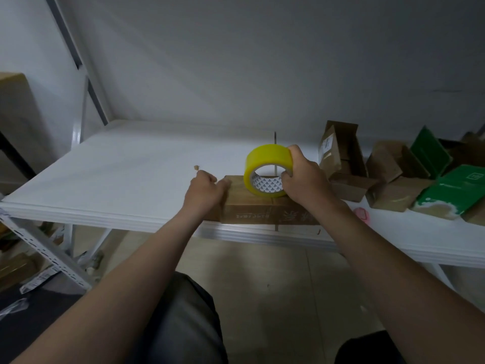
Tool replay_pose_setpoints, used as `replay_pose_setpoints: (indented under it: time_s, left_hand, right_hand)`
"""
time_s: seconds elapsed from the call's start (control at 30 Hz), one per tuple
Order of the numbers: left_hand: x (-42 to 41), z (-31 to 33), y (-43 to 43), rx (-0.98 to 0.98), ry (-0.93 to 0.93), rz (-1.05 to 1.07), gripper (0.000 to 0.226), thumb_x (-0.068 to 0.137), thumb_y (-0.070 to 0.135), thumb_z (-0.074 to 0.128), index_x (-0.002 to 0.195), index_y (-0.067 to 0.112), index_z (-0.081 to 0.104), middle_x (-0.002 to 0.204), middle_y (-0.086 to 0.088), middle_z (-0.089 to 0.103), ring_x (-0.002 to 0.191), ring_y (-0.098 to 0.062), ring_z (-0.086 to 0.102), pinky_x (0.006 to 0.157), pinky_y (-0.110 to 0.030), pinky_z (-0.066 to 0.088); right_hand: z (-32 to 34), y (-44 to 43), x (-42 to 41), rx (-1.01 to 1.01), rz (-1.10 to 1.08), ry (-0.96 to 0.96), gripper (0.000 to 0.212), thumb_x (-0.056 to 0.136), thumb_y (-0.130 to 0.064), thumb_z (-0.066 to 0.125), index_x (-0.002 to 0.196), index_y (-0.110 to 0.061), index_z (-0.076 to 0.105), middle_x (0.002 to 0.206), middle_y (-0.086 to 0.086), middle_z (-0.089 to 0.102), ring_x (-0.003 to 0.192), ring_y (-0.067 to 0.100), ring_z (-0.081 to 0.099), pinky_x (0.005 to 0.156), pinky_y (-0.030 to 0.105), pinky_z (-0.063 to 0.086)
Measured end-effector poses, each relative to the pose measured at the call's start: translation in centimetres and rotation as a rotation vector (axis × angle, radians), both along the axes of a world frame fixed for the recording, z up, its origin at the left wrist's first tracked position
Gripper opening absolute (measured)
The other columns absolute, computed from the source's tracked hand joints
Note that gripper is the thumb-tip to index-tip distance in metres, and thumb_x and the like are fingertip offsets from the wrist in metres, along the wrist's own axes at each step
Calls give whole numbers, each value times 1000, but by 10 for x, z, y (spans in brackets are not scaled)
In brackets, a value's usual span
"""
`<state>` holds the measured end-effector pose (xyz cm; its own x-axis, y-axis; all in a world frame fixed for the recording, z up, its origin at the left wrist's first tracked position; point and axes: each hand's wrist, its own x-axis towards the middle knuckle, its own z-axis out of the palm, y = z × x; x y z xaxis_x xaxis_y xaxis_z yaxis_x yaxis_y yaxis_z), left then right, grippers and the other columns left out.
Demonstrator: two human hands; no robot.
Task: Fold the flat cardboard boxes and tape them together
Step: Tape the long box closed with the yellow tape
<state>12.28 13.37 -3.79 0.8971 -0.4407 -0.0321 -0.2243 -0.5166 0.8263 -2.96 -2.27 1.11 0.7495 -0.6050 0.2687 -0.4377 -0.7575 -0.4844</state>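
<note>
A folded brown cardboard box (pixel 252 210) with printed lettering on its front sits at the near edge of the white table (pixel 118 179). A yellow tape roll (pixel 265 160) stands on edge on top of the box. My right hand (pixel 304 179) grips the roll from its right side, thumb through the core. My left hand (pixel 204 191) rests against the box's left end, fingers curled and pinched near the top left corner; whether it pinches a tape end I cannot tell.
A pile of brown and green cardboard boxes (pixel 393 174) fills the table's right part. A pink round object (pixel 362 215) lies near the front edge. A small brown scrap (pixel 196 167) lies left of my hand. A metal shelf frame (pixel 44 248) stands at the lower left.
</note>
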Motion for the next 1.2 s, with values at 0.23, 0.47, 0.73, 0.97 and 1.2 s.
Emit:
replay_pose_setpoints:
  time_s: [0.23,0.47,0.73,0.97,1.2]
  left_hand:
    - [-7,-13,-22,66,114,106,74,89,61,59,130,4,38,131,-20,55,117,-42,55,99,-55,48]
    - [-9,-15,-24,170,107,174,81,89,64,59,136,5,32,137,-21,53,123,-45,52,102,-56,45]
    - [-2,-19,-22,115,140,126,62,87,67,57,110,18,28,116,-15,60,105,-43,60,88,-62,53]
    - [-11,-11,-20,104,80,90,55,96,56,56,116,7,39,102,-9,59,94,-35,62,83,-51,57]
    - [-12,-5,-19,165,-12,64,50,105,45,43,120,-2,45,111,-19,64,105,-40,62,86,-44,46]
  right_hand:
    - [-1,6,0,5,-27,-31,49,99,-17,56,144,-22,38,101,6,59,94,32,63,68,32,39]
    - [-3,13,-4,-21,-119,-18,33,104,-26,49,136,-20,43,114,7,64,91,28,59,62,27,32]
    - [10,-26,-22,-23,-216,-67,48,90,-3,51,133,-24,50,128,9,59,113,40,59,82,41,50]
    - [-20,-47,-51,172,-269,-314,25,93,-19,62,118,-17,59,108,6,65,98,27,61,61,24,35]
    - [-29,-38,-52,229,-306,-315,29,100,-28,57,125,-14,49,101,2,57,87,20,55,69,32,45]
